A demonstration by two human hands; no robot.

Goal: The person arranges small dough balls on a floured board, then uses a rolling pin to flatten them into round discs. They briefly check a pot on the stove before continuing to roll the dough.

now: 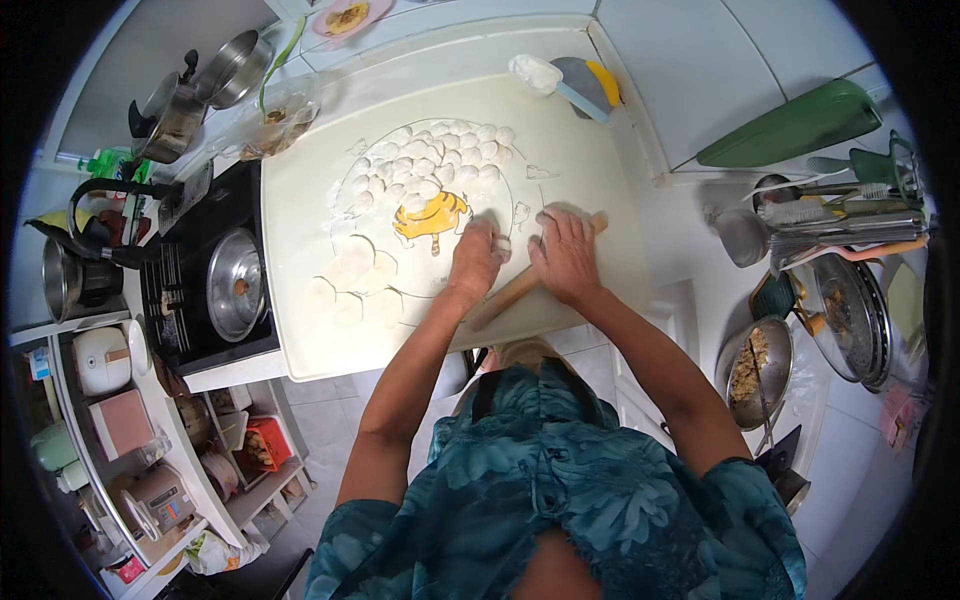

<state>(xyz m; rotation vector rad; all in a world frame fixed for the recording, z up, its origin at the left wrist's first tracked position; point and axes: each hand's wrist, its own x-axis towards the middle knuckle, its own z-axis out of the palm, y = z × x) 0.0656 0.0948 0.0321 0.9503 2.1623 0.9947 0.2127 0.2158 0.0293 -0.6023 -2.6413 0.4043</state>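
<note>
My left hand [478, 259] is over the pale floured mat [450, 97], its fingers closed on a small white dough piece [504, 246]. My right hand [566, 251] lies palm down over a wooden rolling pin [506, 296], which slants across the mat's near right part. Many small floured dough pieces [427, 154] cluster at the mat's far middle. Several thin round dough wrappers [356, 274] overlap at its near left. Between them shows a printed orange striped figure [433, 217].
A flour scoop [536, 73] with a blue handle lies at the back right, by a grey and yellow disc-shaped tool [589, 86]. At left is a stove with a metal lid [236, 285]. A pan of crumbly filling [757, 371] with chopsticks stands at right, below hanging utensils [847, 225].
</note>
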